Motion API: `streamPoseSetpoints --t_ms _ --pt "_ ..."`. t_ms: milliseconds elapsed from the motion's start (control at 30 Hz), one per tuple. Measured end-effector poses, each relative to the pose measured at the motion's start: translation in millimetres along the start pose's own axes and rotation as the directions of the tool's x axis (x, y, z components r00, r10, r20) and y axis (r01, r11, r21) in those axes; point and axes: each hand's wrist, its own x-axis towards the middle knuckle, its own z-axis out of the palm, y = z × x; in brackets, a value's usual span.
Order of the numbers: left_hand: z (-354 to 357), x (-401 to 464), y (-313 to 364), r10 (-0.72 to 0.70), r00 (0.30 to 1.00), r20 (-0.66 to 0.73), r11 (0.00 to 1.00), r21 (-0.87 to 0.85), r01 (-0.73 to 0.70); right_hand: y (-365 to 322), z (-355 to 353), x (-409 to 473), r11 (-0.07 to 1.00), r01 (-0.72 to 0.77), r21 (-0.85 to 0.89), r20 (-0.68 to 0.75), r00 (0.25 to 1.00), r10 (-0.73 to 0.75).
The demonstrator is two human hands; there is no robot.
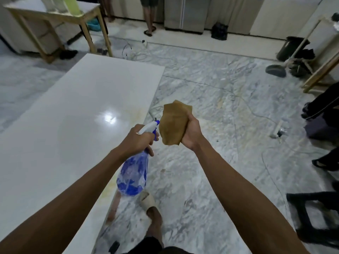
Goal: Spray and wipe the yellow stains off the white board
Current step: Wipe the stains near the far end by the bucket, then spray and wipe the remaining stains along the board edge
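A large glossy white board fills the left half of the view. Faint yellow stains run along its right edge, with more near the bottle's base. My left hand is closed around the neck of a clear blue-patterned spray bottle. Its white and blue nozzle points right, toward a brown cloth. My right hand holds that cloth up just right of the nozzle, over the floor beside the board's edge.
Grey marble floor with loose cables and a power strip to the right. My sandalled foot stands by the board's edge. A wooden table sits far left, a person's legs beyond, a black stool and seated people at right.
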Motion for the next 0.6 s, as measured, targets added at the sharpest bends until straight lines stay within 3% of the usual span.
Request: streamPoseSetpoints --t_ms 300,600 --pt "-61.1 157.1 33.4 -0.009 0.999 0.042 0.994 0.106 0.005 -46.3 55.6 152.3 1.0 -0.021 0.009 -0.006 1.0 0.021" --pt "-94.6 293.7 43.2 -0.134 0.99 -0.036 0.987 0.086 0.136 -81.0 90.3 287.6 0.996 -0.066 -0.061 -0.009 0.998 0.065"
